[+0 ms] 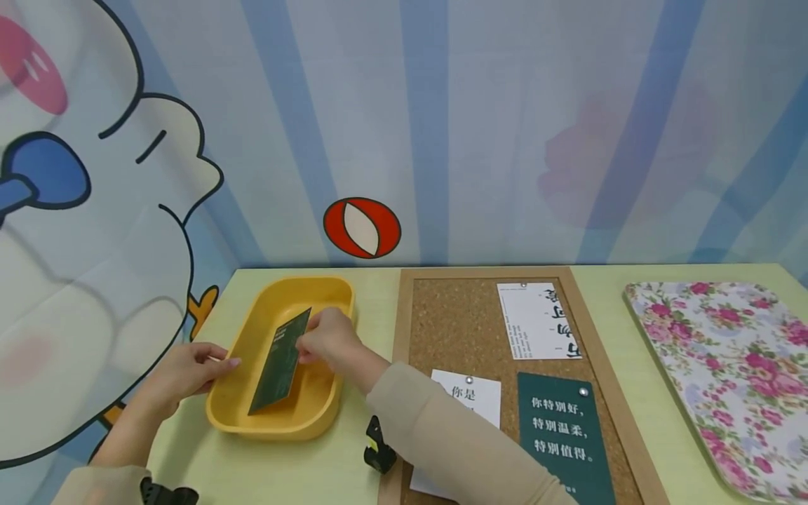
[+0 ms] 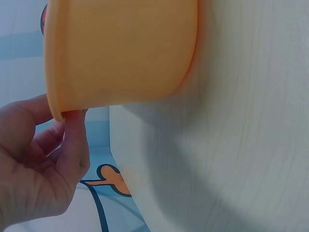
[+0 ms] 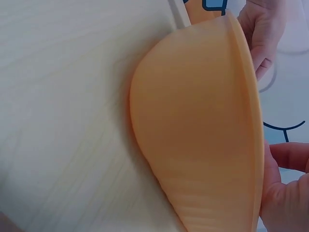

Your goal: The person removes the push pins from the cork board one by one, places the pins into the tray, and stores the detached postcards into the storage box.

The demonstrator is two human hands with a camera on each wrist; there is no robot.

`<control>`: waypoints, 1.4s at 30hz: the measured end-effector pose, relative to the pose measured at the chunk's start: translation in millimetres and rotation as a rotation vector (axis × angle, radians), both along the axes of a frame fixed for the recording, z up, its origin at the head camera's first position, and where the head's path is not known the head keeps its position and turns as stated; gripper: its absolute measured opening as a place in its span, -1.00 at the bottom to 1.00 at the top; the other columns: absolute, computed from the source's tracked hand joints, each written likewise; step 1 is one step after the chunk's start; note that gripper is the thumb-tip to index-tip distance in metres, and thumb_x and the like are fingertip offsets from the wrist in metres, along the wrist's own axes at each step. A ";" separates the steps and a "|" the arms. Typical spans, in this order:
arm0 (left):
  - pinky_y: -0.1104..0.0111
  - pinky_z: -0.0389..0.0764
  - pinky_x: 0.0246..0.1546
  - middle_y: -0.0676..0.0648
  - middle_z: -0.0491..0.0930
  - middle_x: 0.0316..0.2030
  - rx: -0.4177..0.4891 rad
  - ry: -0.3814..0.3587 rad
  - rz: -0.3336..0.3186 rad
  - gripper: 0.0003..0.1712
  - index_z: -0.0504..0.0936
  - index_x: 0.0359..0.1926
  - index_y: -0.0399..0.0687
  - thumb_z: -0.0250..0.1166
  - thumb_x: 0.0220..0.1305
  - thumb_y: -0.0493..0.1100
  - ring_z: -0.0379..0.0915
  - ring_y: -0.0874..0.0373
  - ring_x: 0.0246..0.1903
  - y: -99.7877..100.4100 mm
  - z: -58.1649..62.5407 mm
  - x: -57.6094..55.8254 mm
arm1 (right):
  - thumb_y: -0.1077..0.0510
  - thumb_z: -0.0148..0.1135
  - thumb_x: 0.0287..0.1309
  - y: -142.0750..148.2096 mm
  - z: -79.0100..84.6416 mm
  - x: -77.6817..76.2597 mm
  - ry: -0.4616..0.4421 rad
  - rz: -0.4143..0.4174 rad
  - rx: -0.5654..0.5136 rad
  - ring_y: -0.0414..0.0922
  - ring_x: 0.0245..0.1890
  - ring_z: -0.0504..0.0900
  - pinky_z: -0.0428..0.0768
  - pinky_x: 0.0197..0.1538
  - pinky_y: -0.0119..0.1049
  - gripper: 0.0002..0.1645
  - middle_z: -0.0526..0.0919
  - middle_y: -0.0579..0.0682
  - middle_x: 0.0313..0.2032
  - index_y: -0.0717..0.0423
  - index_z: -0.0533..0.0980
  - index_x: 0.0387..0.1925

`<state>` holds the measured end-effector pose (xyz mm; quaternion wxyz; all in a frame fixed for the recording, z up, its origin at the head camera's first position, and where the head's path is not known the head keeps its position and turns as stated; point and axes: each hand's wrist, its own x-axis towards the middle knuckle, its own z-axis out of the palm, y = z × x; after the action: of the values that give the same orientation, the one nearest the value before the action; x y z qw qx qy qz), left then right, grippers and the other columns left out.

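My right hand (image 1: 333, 342) pinches a dark green card (image 1: 278, 368) with pale print by its right edge. The card stands tilted inside a yellow plastic basin (image 1: 285, 433) on the left part of the table. At the basin's left rim, my left hand (image 1: 184, 375) grips the edge between thumb and fingers. The left wrist view shows that hand (image 2: 43, 159) with its thumb and fingers at the rim of the basin (image 2: 125, 53). In the right wrist view the basin wall (image 3: 198, 101) hides the card, and part of my right hand (image 3: 289, 203) shows beyond the rim.
Right of the basin lies a wood-framed cork board (image 1: 454, 315). Pinned to it are a white card (image 1: 530, 322), a second white card (image 1: 486, 407) partly behind my right sleeve, and a green card (image 1: 562, 435). A floral tray (image 1: 726, 379) lies far right. A printed backdrop (image 1: 505, 140) rises behind.
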<state>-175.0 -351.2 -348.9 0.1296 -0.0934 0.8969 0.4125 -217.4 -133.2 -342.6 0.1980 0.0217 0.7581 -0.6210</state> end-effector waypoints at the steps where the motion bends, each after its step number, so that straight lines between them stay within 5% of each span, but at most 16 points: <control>1: 0.36 0.59 -0.38 -0.06 0.50 -0.41 0.001 -0.004 0.001 -0.47 0.47 -0.09 -0.47 0.28 0.21 -0.02 0.48 0.20 -0.46 0.1 0.0 -0.2 | 0.47 0.25 -0.02 1.1 0.1 0.1 0.001 0.001 0.008 -0.10 -0.65 0.61 0.63 -0.37 -0.26 -0.48 0.56 0.16 -0.06 0.35 0.45 0.06; 11: 0.30 0.60 -0.32 -0.11 0.52 -0.37 -0.009 -0.026 -0.034 -0.39 0.39 0.02 -0.48 0.29 0.20 -0.01 0.50 0.17 -0.44 -1.2 1.7 -2.1 | 0.44 0.26 0.01 12.5 3.6 -2.1 -0.012 0.020 -0.011 -0.12 -0.58 0.62 0.62 -0.38 -0.33 -0.56 0.57 0.12 -0.24 0.37 0.46 0.00; 17: 0.19 0.60 -0.20 -0.17 0.54 -0.28 0.012 -0.052 -0.033 -0.28 0.30 0.13 -0.48 0.24 0.23 0.06 0.55 0.12 -0.33 -2.5 1.7 -3.4 | 0.39 0.25 0.06 23.5 5.9 -8.0 -0.107 0.079 -0.182 -0.11 -0.52 0.64 0.63 -0.34 -0.32 -0.62 0.64 0.13 -0.40 0.32 0.48 -0.03; 22: 0.14 0.57 -0.14 -0.22 0.53 -0.19 0.033 -0.057 -0.037 -0.24 0.24 0.21 -0.46 0.21 0.26 0.07 0.55 0.05 -0.21 -4.4 0.7 -2.0 | 0.37 0.26 0.06 35.1 8.9 -13.7 -0.153 0.105 -0.275 -0.11 -0.50 0.65 0.63 -0.32 -0.29 -0.67 0.67 0.22 -0.31 0.25 0.53 -0.08; 31: 0.11 0.54 -0.10 -0.49 0.29 0.09 -0.037 0.082 -0.066 -0.25 0.18 0.28 -0.44 0.16 0.31 0.03 0.43 -0.19 -0.05 -2.0 7.0 3.6 | 0.38 0.24 0.08 67.6 15.8 -20.8 -0.163 0.135 -0.300 -0.13 -0.50 0.64 0.63 -0.29 -0.29 -0.62 0.64 0.28 -0.17 0.25 0.53 0.00; 38: -0.01 0.48 -0.06 -0.50 0.31 0.10 -0.123 0.225 -0.083 -0.36 0.25 0.24 -0.41 0.14 0.33 -0.04 0.29 -0.39 0.06 6.6 16.4 7.4 | 0.35 0.21 0.13 101.9 17.7 -23.0 -0.134 0.162 -0.327 -0.08 -0.31 0.63 0.56 -0.04 -0.20 -0.57 0.60 0.21 -0.11 0.24 0.47 0.07; 42: -0.05 0.48 -0.07 -0.47 0.35 0.09 -0.194 0.302 -0.072 -0.41 0.30 0.23 -0.38 0.16 0.32 -0.08 0.34 -0.38 0.03 16.7 20.7 10.1 | 0.37 0.21 0.12 110.2 19.6 -29.3 -0.148 0.114 -0.312 -0.10 -0.38 0.63 0.61 -0.16 -0.26 -0.57 0.64 0.17 -0.23 0.25 0.48 0.07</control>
<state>-164.8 -334.5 -328.2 -0.0015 -0.0103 0.9445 0.3283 -246.7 -23.0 -323.0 0.2893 -0.0067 0.6358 -0.7156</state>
